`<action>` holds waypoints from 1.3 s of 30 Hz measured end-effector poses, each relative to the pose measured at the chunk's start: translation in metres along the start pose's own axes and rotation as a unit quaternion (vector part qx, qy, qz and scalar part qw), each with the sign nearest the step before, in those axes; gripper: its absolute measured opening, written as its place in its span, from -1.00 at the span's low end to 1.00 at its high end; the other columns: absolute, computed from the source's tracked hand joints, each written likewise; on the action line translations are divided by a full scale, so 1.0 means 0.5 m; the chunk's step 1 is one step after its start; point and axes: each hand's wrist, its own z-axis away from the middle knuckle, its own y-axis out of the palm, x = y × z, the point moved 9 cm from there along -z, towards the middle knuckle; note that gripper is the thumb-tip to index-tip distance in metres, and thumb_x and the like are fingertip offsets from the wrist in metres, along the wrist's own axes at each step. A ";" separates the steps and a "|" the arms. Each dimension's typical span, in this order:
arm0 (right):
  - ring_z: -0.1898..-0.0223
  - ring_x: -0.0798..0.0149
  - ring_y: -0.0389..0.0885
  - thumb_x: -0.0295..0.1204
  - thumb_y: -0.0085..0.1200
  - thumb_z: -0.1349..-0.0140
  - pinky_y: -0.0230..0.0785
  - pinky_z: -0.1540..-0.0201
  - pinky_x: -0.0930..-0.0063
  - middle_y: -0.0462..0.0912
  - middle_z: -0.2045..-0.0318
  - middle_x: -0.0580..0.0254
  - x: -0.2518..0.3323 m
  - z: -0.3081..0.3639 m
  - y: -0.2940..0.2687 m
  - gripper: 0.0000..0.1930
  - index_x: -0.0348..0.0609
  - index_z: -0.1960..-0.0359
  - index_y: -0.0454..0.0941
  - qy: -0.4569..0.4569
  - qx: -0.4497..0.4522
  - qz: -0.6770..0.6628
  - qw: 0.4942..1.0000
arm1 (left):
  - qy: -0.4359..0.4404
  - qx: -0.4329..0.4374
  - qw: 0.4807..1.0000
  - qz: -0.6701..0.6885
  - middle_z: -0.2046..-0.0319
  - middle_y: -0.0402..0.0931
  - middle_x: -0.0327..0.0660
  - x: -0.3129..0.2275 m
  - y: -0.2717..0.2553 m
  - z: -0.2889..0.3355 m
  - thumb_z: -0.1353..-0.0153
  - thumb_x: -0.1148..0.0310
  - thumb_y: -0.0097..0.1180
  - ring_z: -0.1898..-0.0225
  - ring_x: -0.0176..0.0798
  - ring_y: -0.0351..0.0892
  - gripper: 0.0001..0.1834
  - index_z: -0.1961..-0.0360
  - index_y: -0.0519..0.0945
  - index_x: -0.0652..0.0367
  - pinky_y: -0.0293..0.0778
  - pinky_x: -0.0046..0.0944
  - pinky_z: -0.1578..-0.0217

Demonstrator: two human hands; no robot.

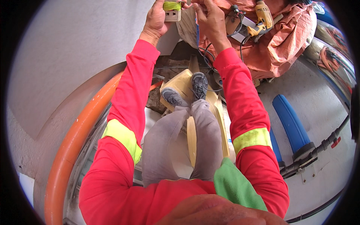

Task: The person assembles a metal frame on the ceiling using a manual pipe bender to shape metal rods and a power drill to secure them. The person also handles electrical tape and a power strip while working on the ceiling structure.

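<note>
Head view, only one here: both hands are up at the top edge of the frame, sleeves red with lime bands. Left hand, top center-left, is grasping a white socket block; bright lime string looks wound across the block's upper part, right at the top edge. Right hand, top center, sits just beside it with fingers bent; its fingertips run to or past the top edge, so can't tell whether that grip is pinching something or free. Step in hand, as judged: handling the string on the block, left hand steadying, right hand probably working the line; winding or unwinding can't be told. Next move seems to call for a firm left grip, so the turns don't slip off, and light finger control from the right. Yellow drill lies upper right on a rumpled orange-red sheet, apart from both hands. Dark cable loops down below the right hand, top center; worth keeping clear of the string and the feet. Shoes are at a yellow plastic piece, center of frame, so balance matters too. Orange pipe curves down the left side; blue canister sits right; neither is touched.
</note>
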 end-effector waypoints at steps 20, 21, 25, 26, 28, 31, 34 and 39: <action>0.42 0.47 0.62 -0.54 0.22 -0.26 0.47 0.31 0.57 0.72 0.44 0.26 -0.043 -0.025 0.041 -0.85 -0.40 0.23 0.73 0.199 -0.043 -0.341 0.918 | -0.014 -0.053 0.993 -0.107 0.24 0.69 -0.16 0.003 0.000 -0.003 -0.56 -0.19 -0.35 0.26 -0.27 0.69 -0.32 0.00 0.62 0.20 0.60 -0.24 0.15; 0.42 0.47 0.61 -0.52 0.23 -0.27 0.45 0.33 0.59 0.72 0.44 0.27 -0.044 -0.026 0.040 -0.85 -0.38 0.23 0.73 0.199 -0.041 -0.337 0.919 | 0.001 -0.044 0.991 -0.128 0.25 0.69 -0.16 -0.004 0.007 -0.003 -0.55 -0.19 -0.34 0.27 -0.27 0.69 -0.31 0.00 0.62 0.20 0.61 -0.25 0.16; 0.48 0.52 0.55 -0.43 0.25 -0.30 0.33 0.41 0.65 0.70 0.46 0.34 -0.069 -0.018 0.037 -0.85 -0.27 0.24 0.73 0.263 -0.026 -0.331 0.906 | 0.013 -0.046 0.983 -0.179 0.30 0.69 -0.19 -0.013 0.015 -0.006 -0.55 -0.21 -0.33 0.31 -0.29 0.68 -0.31 0.02 0.63 0.20 0.61 -0.29 0.24; 0.50 0.54 0.52 -0.41 0.25 -0.31 0.30 0.43 0.66 0.69 0.47 0.36 -0.081 -0.014 0.036 -0.85 -0.25 0.24 0.73 0.294 -0.020 -0.332 0.896 | 0.012 -0.040 0.982 -0.184 0.31 0.68 -0.19 -0.014 0.018 -0.007 -0.55 -0.21 -0.33 0.32 -0.29 0.68 -0.31 0.03 0.63 0.19 0.61 -0.29 0.25; 0.54 0.56 0.47 -0.36 0.25 -0.32 0.24 0.47 0.67 0.68 0.48 0.39 -0.092 -0.015 0.044 -0.83 -0.21 0.24 0.73 0.324 0.040 -0.313 0.892 | 0.009 -0.027 0.981 -0.193 0.33 0.68 -0.21 -0.013 0.023 -0.009 -0.55 -0.21 -0.33 0.33 -0.30 0.67 -0.31 0.04 0.64 0.19 0.61 -0.30 0.27; 0.61 0.55 0.37 -0.31 0.20 -0.34 0.18 0.52 0.62 0.60 0.54 0.45 -0.100 -0.028 0.044 -0.81 -0.18 0.24 0.71 0.324 0.086 -0.251 0.908 | -0.010 -0.022 0.978 -0.209 0.32 0.68 -0.21 -0.005 0.026 -0.010 -0.55 -0.21 -0.32 0.34 -0.32 0.66 -0.32 0.05 0.64 0.18 0.60 -0.31 0.28; 0.63 0.53 0.35 -0.30 0.15 -0.36 0.18 0.54 0.59 0.49 0.60 0.49 -0.106 -0.036 0.046 -0.80 -0.16 0.29 0.66 0.327 0.114 -0.206 0.915 | -0.017 -0.048 0.980 -0.193 0.30 0.67 -0.20 -0.002 0.019 -0.009 -0.56 -0.18 -0.33 0.34 -0.33 0.66 -0.33 0.04 0.64 0.19 0.60 -0.31 0.27; 0.64 0.52 0.32 -0.28 0.08 -0.36 0.17 0.57 0.56 0.42 0.61 0.50 -0.120 -0.027 0.050 -0.79 -0.14 0.34 0.57 0.355 0.146 -0.114 0.916 | 0.014 -0.045 0.967 -0.251 0.26 0.66 -0.20 -0.016 0.016 -0.012 -0.58 -0.09 -0.29 0.32 -0.34 0.64 -0.41 -0.03 0.61 0.20 0.59 -0.31 0.25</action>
